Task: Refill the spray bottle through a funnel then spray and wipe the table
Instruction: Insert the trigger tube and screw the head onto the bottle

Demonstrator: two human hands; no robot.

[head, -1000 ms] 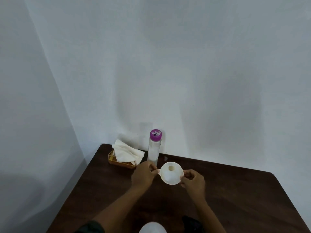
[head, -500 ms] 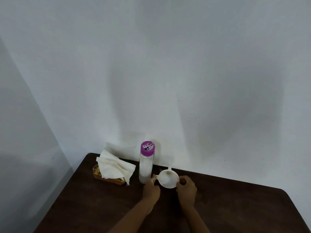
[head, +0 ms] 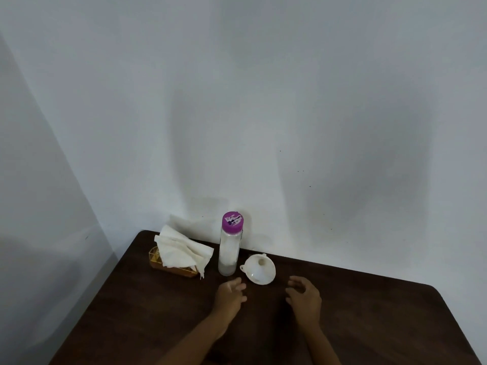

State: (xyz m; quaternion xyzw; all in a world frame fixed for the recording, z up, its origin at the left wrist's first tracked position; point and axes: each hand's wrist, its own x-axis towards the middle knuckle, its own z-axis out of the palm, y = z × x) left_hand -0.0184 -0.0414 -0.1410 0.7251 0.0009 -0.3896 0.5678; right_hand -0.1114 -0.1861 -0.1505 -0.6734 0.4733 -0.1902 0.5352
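A white funnel (head: 258,268) lies on its side on the dark wooden table (head: 369,312), just right of a tall clear bottle (head: 229,246) with a purple cap. My left hand (head: 228,295) hovers a little in front of the bottle, fingers apart, holding nothing. My right hand (head: 303,296) is to the right of it, fingers curled loosely and apart, also empty. Both hands are clear of the funnel. No spray bottle is visible.
A small golden holder (head: 168,267) with white paper napkins (head: 181,248) stands at the table's far left corner. White walls close the table in at the back and left.
Both hands have let go of the funnel, which now rests on the table beside the bottle. The hands have drawn back toward me.
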